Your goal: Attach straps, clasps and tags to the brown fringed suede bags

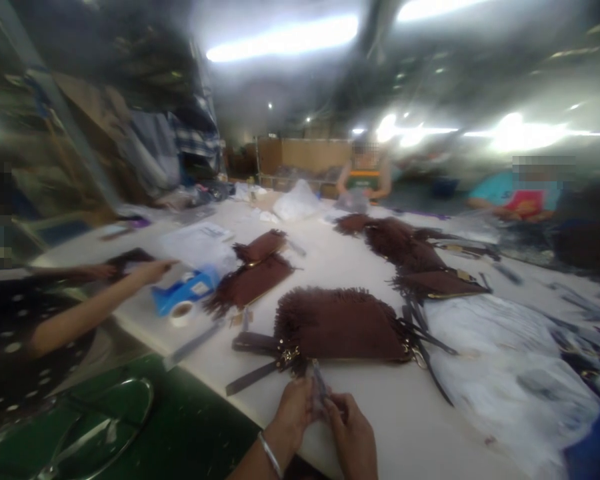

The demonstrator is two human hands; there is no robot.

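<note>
A brown fringed bag (350, 330) lies flat on the white table in front of me, its straps and gold-coloured metal clips at both sides. Just below its near edge, my left hand (295, 407), with a silver bangle at the wrist, is closed around a thin greyish strip (320, 381). My right hand (351, 430) pinches the same strip from the other side. Blur hides what the strip is, and I cannot tell whether it is joined to the bag. A dark strap (253, 379) sticks out to the left of the bag.
More brown fringed bags (260, 280) lie at the left and right. A blue tape dispenser (187, 290) stands near a co-worker's arm (95, 310). White plastic bags (505, 367) are heaped at the right. Other people sit at the table's far side.
</note>
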